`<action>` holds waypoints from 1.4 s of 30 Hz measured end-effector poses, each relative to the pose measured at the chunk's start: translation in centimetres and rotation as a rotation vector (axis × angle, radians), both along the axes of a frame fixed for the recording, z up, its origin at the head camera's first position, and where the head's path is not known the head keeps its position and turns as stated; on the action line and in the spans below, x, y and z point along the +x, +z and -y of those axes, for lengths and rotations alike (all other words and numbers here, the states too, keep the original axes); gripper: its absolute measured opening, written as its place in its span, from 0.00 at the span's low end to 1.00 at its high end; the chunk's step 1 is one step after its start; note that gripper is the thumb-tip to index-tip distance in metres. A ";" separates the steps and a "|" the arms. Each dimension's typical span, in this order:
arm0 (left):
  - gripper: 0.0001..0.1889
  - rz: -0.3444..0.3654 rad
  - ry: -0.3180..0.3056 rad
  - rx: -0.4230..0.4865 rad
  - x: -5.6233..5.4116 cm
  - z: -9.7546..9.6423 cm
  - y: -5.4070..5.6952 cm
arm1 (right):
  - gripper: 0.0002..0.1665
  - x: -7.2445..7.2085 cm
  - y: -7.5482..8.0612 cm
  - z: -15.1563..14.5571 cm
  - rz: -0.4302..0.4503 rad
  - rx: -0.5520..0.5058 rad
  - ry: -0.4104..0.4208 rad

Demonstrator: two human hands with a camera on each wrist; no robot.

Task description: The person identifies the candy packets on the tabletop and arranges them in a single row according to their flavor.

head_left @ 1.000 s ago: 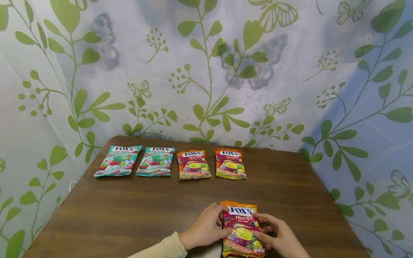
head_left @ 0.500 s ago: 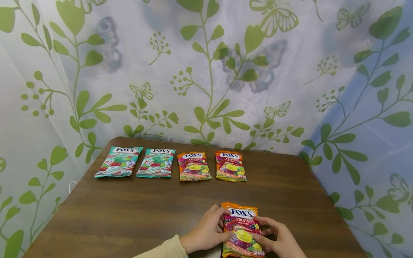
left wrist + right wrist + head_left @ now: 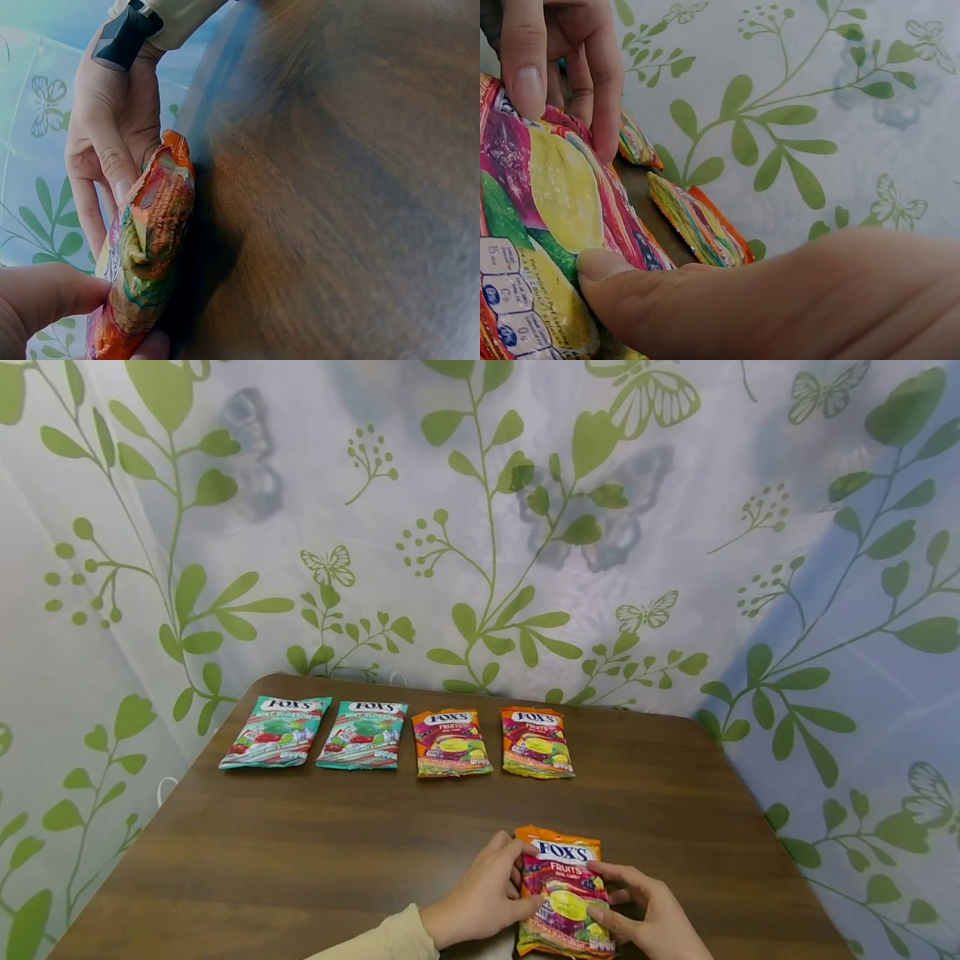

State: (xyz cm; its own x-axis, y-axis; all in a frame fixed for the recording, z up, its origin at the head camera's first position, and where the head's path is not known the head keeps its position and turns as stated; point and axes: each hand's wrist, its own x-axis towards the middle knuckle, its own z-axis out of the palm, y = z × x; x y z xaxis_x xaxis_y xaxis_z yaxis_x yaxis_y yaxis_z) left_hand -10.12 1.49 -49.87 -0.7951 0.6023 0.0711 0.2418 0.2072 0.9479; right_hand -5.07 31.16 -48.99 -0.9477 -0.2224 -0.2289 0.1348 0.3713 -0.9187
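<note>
An orange and purple Fox's Fruits candy bag (image 3: 564,903) is at the table's near side, front up, in the head view. My left hand (image 3: 480,895) holds its left edge, thumb on the front. On the opposite edge, my right hand (image 3: 651,912) grips with its thumb on the front and other fingers partly hidden behind. The left wrist view shows the candy bag (image 3: 154,247) edge-on, tilted off the wood, between both hands. From the right wrist, the bag's printed front (image 3: 562,191) appears close up under the right thumb (image 3: 622,281).
Along the far side of the brown table (image 3: 300,852) lie two teal Mint Blossom bags (image 3: 276,733) (image 3: 363,737) and two more Fruits bags (image 3: 452,745) (image 3: 536,743), spaced in a row. A leaf-patterned curtain (image 3: 525,527) hangs behind the table.
</note>
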 end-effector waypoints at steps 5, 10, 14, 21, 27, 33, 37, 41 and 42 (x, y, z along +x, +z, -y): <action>0.27 0.002 -0.010 0.001 0.0 -0.1 -0.1 | 0.39 0.2 -0.1 -0.2 0.007 -0.007 -0.010; 0.26 0.025 -0.011 0.023 -0.1 -0.3 0.0 | 0.39 0.2 0.0 -0.5 0.004 -0.022 -0.005; 0.26 0.032 -0.006 0.031 -0.2 -0.5 0.2 | 0.39 0.1 0.0 -0.6 0.002 -0.034 0.003; 0.27 0.019 0.004 0.002 -0.3 -1.0 0.8 | 0.39 -0.3 0.3 -0.9 -0.029 -0.008 0.020; 0.27 0.009 0.008 0.000 -0.6 -1.3 1.0 | 0.38 -0.6 0.6 -1.0 -0.058 0.033 0.024; 0.26 -0.010 -0.002 -0.012 -1.2 -1.8 1.1 | 0.38 -0.8 1.1 -1.3 -0.074 0.074 0.000; 0.26 -0.025 -0.003 -0.017 -1.7 -2.3 1.4 | 0.39 -1.2 1.8 -1.6 -0.077 0.085 -0.013; 0.27 -0.053 0.000 -0.028 -2.3 -2.9 1.9 | 0.39 -1.7 2.6 -1.8 -0.085 0.087 -0.036; 0.28 -0.061 0.001 -0.032 -2.4 -3.0 2.1 | 0.39 -1.8 2.8 -1.9 -0.091 0.088 -0.039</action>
State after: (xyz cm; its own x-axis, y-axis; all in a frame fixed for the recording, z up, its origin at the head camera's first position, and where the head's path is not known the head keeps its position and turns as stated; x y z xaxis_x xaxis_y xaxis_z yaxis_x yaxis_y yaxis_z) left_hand -12.55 4.51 -47.81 -0.7902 0.6045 0.1005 0.2991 0.2373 0.9242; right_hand -6.87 33.05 -46.18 -0.9730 -0.1674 -0.1586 0.0683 0.4474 -0.8917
